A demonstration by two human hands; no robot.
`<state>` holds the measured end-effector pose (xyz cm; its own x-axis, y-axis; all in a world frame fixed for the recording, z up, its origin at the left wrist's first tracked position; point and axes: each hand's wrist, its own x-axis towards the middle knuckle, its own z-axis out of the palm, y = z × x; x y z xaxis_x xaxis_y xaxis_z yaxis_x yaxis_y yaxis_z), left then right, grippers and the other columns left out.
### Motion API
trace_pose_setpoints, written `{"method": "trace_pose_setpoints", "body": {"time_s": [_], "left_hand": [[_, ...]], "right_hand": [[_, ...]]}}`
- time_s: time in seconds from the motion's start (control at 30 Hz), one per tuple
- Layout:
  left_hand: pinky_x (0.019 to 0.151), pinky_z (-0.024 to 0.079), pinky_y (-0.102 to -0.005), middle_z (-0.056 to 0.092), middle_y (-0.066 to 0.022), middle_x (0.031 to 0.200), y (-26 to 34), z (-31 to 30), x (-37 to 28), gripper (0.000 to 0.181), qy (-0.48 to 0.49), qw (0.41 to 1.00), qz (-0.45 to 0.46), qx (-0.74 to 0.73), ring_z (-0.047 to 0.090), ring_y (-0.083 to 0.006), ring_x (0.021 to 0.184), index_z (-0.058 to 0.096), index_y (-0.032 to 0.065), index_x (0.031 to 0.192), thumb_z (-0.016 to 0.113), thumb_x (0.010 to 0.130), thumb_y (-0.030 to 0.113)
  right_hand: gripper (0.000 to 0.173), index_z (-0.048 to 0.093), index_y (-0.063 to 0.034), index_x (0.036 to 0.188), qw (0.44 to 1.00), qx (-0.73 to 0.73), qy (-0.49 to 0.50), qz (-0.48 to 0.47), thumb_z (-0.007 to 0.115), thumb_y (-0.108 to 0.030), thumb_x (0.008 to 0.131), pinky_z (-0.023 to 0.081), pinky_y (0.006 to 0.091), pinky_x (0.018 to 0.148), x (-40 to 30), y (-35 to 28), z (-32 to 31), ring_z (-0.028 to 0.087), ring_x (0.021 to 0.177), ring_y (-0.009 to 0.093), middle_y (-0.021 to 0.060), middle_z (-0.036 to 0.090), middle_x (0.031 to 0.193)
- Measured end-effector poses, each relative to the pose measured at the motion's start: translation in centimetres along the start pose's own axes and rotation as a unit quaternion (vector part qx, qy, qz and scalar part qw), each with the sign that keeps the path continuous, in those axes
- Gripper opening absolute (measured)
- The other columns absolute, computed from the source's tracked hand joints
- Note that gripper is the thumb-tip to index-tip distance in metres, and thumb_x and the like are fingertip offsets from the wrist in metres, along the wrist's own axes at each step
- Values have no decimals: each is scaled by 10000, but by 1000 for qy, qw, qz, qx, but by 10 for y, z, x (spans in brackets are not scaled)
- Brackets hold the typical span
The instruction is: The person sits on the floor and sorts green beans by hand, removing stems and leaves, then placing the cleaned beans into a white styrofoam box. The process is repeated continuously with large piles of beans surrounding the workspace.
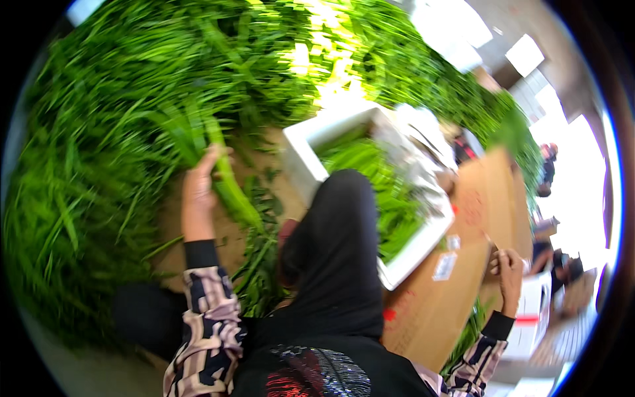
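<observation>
My left hand (200, 181) is closed around a bunch of long-leaved greens (232, 191), whose pale green end hangs toward my knee. Behind that hand rises a large heap of long green leaves (114, 99). To my right, my right hand (510, 270) has curled fingers beside the edge of an open cardboard box (441, 293); blur hides whether it grips anything. A white foam box (302, 154) stands between the heap and the cardboard box, with flat green leaves (392, 198) inside. My bent knee (347, 198) partly covers the foam box.
Loose leaves (258, 268) lie on the brown floor covering by my foot. White plastic sheeting (421, 134) drapes over the foam box's far side. A white carton with a red band (533, 317) stands at far right. Other people (560, 268) are beyond it, blurred.
</observation>
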<state>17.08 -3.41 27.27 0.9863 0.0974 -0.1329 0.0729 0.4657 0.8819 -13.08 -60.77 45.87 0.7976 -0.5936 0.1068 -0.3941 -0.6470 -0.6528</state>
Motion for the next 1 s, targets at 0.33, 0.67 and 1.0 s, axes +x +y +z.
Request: {"method": "trace_pose_setpoints", "body": {"time_s": [0.33,0.67,1.0], "left_hand": [[562,468,-198,659,-77,883,10,-19,-39,253,-85,985,-16,-152,539,-53,592,637,24,1005,693,895,245],[568,497,-203,673,-133,962,3,-95,-37,419,15,981,-74,-180,614,-86,689,629,-34,1078,625,938,361],[804,586,-406,665,-89,1085,-17,-89,-44,405,-105,946,-124,-281,681,-202,890,543,44,1267,604,952,293]], "right_hand": [[382,648,40,1043,824,144,-447,-318,712,-297,873,437,238,583,-26,-288,372,530,648,83,27,613,758],[155,663,-12,978,785,279,-484,-268,707,-103,861,394,211,583,-26,-310,448,451,634,41,-31,545,724],[416,599,-54,1105,564,56,-282,-774,650,42,703,519,359,825,-46,-341,488,577,997,293,116,583,1096]]}}
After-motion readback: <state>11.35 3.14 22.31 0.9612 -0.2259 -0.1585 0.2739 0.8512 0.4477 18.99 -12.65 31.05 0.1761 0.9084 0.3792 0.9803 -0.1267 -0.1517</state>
